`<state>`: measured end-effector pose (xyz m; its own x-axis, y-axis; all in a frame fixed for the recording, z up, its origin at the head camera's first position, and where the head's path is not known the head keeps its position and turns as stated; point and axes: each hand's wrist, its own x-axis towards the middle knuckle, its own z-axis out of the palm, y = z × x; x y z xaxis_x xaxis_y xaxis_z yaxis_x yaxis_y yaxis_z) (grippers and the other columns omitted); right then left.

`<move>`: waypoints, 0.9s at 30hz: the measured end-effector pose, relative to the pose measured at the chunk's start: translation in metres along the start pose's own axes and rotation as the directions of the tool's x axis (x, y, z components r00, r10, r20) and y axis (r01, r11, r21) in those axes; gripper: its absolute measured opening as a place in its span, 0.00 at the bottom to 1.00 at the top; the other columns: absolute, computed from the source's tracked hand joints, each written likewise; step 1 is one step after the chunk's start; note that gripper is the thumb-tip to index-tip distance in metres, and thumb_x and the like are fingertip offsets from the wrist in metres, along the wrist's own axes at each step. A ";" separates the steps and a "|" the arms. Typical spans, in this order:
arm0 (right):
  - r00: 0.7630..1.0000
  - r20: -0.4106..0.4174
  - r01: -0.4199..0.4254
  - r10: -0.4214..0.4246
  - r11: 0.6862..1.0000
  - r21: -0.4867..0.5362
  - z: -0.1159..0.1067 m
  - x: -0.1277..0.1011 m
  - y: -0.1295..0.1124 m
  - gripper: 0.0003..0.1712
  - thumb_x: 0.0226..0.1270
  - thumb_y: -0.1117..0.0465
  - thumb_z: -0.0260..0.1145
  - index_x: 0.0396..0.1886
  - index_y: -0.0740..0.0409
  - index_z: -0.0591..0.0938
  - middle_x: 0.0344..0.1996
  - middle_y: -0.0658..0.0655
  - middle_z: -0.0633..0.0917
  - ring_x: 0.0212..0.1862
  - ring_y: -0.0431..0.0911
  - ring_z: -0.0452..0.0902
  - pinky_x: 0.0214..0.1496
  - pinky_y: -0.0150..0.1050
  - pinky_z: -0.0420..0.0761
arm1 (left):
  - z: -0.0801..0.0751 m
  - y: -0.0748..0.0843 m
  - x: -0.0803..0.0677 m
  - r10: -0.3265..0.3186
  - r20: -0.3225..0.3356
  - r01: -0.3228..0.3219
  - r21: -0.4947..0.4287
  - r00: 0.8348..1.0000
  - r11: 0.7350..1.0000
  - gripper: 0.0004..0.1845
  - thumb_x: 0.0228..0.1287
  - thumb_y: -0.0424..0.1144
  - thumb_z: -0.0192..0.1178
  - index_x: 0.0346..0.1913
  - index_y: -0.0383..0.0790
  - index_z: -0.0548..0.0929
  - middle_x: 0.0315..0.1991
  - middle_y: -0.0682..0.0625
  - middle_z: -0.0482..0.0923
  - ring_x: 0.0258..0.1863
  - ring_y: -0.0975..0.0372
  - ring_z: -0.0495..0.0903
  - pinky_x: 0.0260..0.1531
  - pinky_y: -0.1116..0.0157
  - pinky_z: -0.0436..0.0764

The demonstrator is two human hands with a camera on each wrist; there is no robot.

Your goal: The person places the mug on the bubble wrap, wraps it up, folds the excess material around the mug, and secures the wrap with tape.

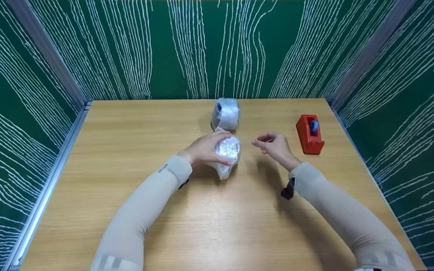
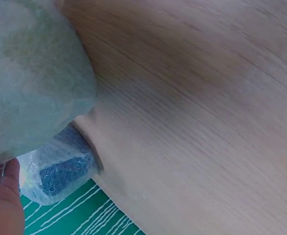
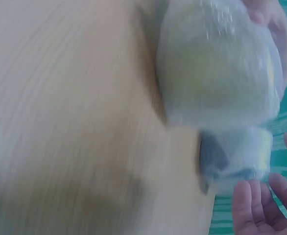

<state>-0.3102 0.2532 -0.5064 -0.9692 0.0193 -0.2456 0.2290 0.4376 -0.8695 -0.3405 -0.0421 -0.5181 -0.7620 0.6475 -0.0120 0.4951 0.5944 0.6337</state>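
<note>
My left hand (image 1: 205, 148) grips a bubble-wrapped bundle (image 1: 227, 153) at the middle of the wooden table (image 1: 126, 150), fingers curled over its top. The bundle fills the upper left of the left wrist view (image 2: 33, 78) and the upper right of the right wrist view (image 3: 217, 63). My right hand (image 1: 273, 146) hovers just right of the bundle, fingers loosely curled and pinched together; whether they hold anything is too small to tell. A second bubble-wrapped item (image 1: 225, 114) with something dark inside stands behind the bundle, seen also in the wrist views (image 2: 60, 171) (image 3: 236, 152).
A red tape dispenser (image 1: 309, 133) sits to the right of my right hand, near the table's right edge. Green panels with white lines (image 1: 209, 49) wall the table on three sides.
</note>
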 end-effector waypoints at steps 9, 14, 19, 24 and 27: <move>0.999 -0.033 -0.002 -0.001 0.996 -0.088 -0.047 0.002 0.011 0.38 0.74 0.39 0.73 0.71 0.59 0.78 0.62 0.62 0.81 0.61 0.59 0.78 0.65 0.48 0.85 | 0.001 -0.001 0.000 -0.026 -0.012 0.026 -0.038 1.000 0.999 0.58 0.52 0.70 0.80 0.84 0.58 0.67 0.85 0.55 0.64 0.82 0.54 0.67 0.82 0.50 0.68; 0.993 -0.118 0.014 -0.026 0.995 -0.099 -0.068 0.003 0.018 0.37 0.75 0.40 0.73 0.71 0.59 0.79 0.59 0.60 0.81 0.57 0.54 0.77 0.57 0.40 0.84 | 0.001 0.001 0.000 -0.031 -0.020 0.030 -0.067 0.999 0.997 0.58 0.51 0.69 0.81 0.83 0.59 0.68 0.84 0.55 0.65 0.81 0.54 0.68 0.82 0.49 0.68; 0.974 -0.218 0.027 -0.053 0.992 -0.120 -0.085 0.005 0.025 0.34 0.74 0.41 0.75 0.68 0.58 0.80 0.58 0.59 0.81 0.56 0.50 0.74 0.55 0.36 0.79 | 0.001 0.001 0.000 -0.033 -0.022 0.031 -0.087 0.999 0.996 0.57 0.50 0.70 0.81 0.83 0.61 0.68 0.84 0.56 0.66 0.81 0.54 0.68 0.81 0.48 0.69; 0.956 -0.284 0.028 -0.078 0.984 -0.175 -0.101 0.009 0.035 0.35 0.74 0.43 0.75 0.67 0.63 0.81 0.61 0.64 0.81 0.60 0.54 0.74 0.63 0.44 0.78 | 0.002 -0.001 0.002 -0.005 -0.034 0.003 -0.064 0.999 0.998 0.56 0.51 0.67 0.82 0.82 0.56 0.70 0.83 0.55 0.67 0.81 0.55 0.68 0.81 0.50 0.69; 0.954 -0.296 -0.012 -0.038 0.987 -0.163 -0.109 0.010 0.040 0.35 0.76 0.45 0.74 0.71 0.63 0.78 0.66 0.66 0.80 0.64 0.56 0.73 0.70 0.50 0.77 | 0.003 -0.001 0.002 -0.003 -0.038 0.001 -0.066 0.999 0.998 0.57 0.51 0.66 0.83 0.82 0.53 0.70 0.83 0.54 0.68 0.81 0.54 0.68 0.82 0.50 0.69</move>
<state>-0.3207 0.3688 -0.4976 -0.9605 0.2681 -0.0747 0.2224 0.5780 -0.7852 -0.3416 -0.0401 -0.5207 -0.7788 0.6271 0.0154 0.4661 0.5620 0.6833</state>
